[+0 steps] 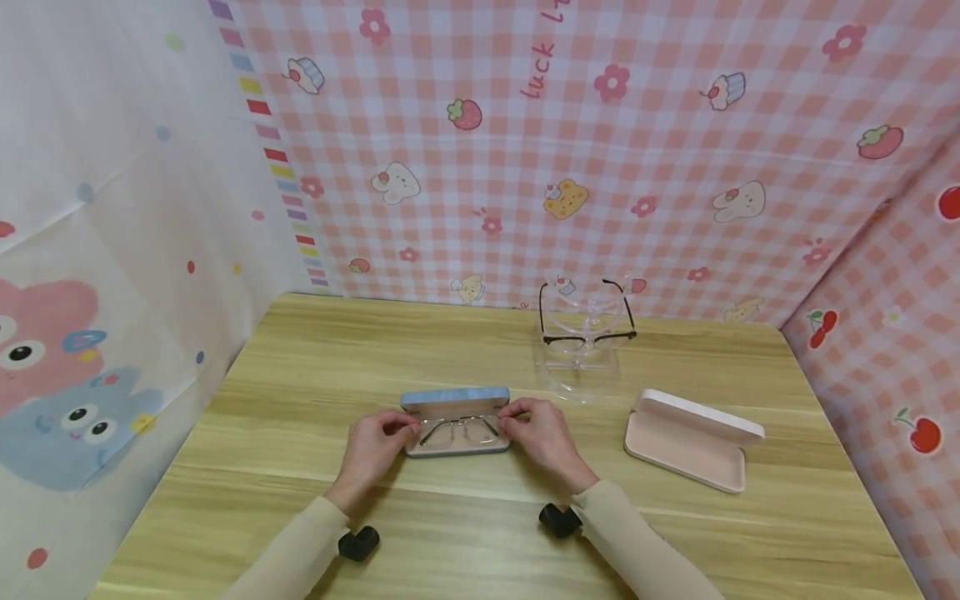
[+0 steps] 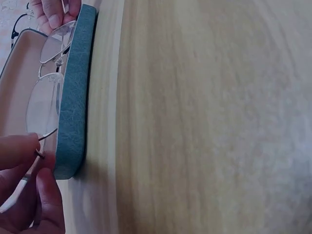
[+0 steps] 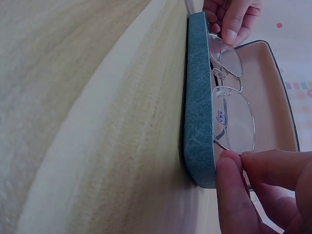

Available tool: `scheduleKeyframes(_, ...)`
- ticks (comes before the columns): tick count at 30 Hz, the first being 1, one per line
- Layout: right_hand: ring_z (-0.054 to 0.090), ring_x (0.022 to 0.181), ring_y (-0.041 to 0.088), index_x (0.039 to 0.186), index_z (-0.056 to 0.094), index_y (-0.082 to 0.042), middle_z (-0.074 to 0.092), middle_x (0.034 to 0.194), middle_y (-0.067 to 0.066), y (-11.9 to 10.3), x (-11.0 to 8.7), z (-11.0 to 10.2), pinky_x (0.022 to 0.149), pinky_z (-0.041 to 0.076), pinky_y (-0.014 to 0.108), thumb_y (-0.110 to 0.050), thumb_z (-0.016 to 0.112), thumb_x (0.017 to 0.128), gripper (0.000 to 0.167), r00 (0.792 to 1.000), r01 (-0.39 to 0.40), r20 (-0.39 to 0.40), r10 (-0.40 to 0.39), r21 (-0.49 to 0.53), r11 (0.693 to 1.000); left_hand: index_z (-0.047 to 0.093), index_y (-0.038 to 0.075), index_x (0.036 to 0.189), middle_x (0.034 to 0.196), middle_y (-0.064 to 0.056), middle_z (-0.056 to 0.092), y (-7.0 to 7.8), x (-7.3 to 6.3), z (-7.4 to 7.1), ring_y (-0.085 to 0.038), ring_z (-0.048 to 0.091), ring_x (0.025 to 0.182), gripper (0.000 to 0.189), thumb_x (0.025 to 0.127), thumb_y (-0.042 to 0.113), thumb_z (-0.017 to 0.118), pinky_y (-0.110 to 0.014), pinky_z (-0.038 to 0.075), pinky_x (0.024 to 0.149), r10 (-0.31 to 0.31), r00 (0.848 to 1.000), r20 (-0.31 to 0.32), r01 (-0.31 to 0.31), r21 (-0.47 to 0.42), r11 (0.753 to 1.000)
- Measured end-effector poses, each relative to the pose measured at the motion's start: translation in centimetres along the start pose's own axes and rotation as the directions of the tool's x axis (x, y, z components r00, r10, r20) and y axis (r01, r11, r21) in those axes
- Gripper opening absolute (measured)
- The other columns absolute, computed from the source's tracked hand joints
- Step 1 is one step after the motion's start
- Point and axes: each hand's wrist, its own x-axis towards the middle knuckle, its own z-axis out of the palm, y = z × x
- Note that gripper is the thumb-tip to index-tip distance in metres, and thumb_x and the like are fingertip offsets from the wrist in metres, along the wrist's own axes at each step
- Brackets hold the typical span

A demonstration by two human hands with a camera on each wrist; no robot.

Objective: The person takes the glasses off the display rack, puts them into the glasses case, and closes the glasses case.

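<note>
Wire-rimmed eyeglasses with clear lenses sit at the opening of a blue glasses case, their temples folded behind the lenses. The case lies open on the table, its lid raised at the back and its lining pale pink. My left hand pinches the left end of the frame between thumb and fingers. At the opposite end, my right hand grips the frame by its right corner. A small printed mark shows on one lens in the right wrist view. The case's front wall partly hides the lower rims.
To the right lies a second open case, white outside and pink inside. Behind, a clear display stand holds dark-rimmed glasses. Patterned cloth hangs along the wooden table's back and sides.
</note>
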Motion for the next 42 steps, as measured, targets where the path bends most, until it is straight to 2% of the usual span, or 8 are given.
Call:
scheduleKeyframes(6,0.058,0.073,0.01,0.088,0.079,-0.01,0.074,0.089,-0.001,0.0,0.2,0.1,0.066,0.045,0.024,-0.006,0.073,0.086,0.007,1.0,0.014,0.004,-0.014,-0.03,0.999,0.081,0.008,0.089,0.099,-0.006,0.072,-0.1,0.1,0.0,-0.024,0.063,0.095,0.003,0.086,0.008,0.08,-0.039,0.05,0.084,0.034,0.999,-0.023,-0.032,0.067,0.997)
scheduleKeyframes(10,0.058,0.075,0.011,0.088,0.079,-0.01,0.075,0.09,0.0,0.0,0.2,0.1,0.069,0.047,0.026,-0.005,0.073,0.085,0.009,1.0,0.03,0.001,-0.03,-0.056,0.998,0.082,0.007,0.088,0.1,-0.007,0.072,-0.1,0.2,0.0,-0.027,0.064,0.1,0.004,0.085,0.009,0.08,-0.045,0.051,0.09,0.041,0.999,-0.026,-0.039,0.077,0.996)
scheduleKeyframes(22,0.057,0.073,0.013,0.093,0.079,-0.006,0.075,0.092,0.004,0.2,0.6,0.0,0.062,0.046,0.026,-0.004,0.072,0.087,0.01,1.0,0.012,0.009,-0.011,-0.041,0.999,0.082,0.007,0.09,0.099,-0.008,0.075,-0.6,0.9,0.2,-0.027,0.067,0.098,0.005,0.087,0.006,0.079,-0.045,0.054,0.088,0.064,0.998,-0.002,-0.064,0.094,0.994)
scheduleKeyframes(27,0.061,0.075,0.012,0.096,0.079,-0.005,0.075,0.092,0.004,0.2,0.1,-0.6,0.064,0.05,0.024,-0.003,0.07,0.088,0.012,1.0,-0.01,0.001,0.01,0.015,1.0,0.081,0.004,0.096,0.1,-0.01,0.077,-0.7,0.5,-0.6,-0.023,0.068,0.093,0.008,0.09,0.005,0.077,-0.036,0.056,0.083,0.041,0.999,-0.004,-0.04,0.02,0.999)
scheduleKeyframes(31,0.065,0.074,0.012,0.1,0.078,-0.002,0.073,0.088,0.004,-0.1,-0.5,-1.5,0.064,0.053,0.023,-0.003,0.067,0.09,0.015,0.999,-0.031,-0.039,0.034,0.072,0.997,0.079,0.002,0.105,0.105,-0.012,0.077,-0.4,-0.2,-1.8,-0.02,0.069,0.093,0.013,0.095,0.008,0.073,-0.025,0.054,0.081,-0.041,0.998,-0.044,0.038,-0.071,0.997)
scheduleKeyframes(34,0.066,0.076,0.013,0.104,0.076,0.001,0.073,0.089,0.005,-0.4,-0.8,-2.1,0.066,0.055,0.024,-0.005,0.065,0.093,0.016,0.996,-0.026,-0.078,0.032,0.084,0.996,0.075,0.0,0.115,0.112,-0.015,0.075,0.0,-0.5,-2.4,-0.021,0.07,0.098,0.02,0.099,0.011,0.069,-0.021,0.055,0.082,-0.116,0.992,-0.055,0.104,-0.19,0.976)
scheduleKeyframes(38,0.069,0.088,0.02,0.112,0.074,-0.001,0.073,0.098,0.008,-0.8,-0.8,-2.3,0.077,0.059,0.032,-0.012,0.064,0.101,0.019,0.993,-0.003,-0.114,0.013,0.087,0.996,0.068,-0.004,0.126,0.121,-0.022,0.07,0.5,-0.5,-2.8,-0.031,0.069,0.109,0.03,0.104,0.016,0.063,-0.032,0.06,0.091,-0.147,0.988,-0.042,0.126,-0.329,0.936)
scheduleKeyframes(42,0.069,0.108,0.03,0.128,0.07,-0.004,0.072,0.119,0.013,-1.2,-0.5,-2.0,0.095,0.057,0.046,-0.026,0.059,0.107,0.032,0.995,0.028,-0.093,-0.022,0.069,0.997,0.061,-0.005,0.135,0.13,-0.025,0.065,1.0,0.0,-2.8,-0.038,0.064,0.118,0.042,0.107,0.027,0.06,-0.042,0.056,0.101,-0.13,0.991,0.023,0.129,-0.376,0.918)
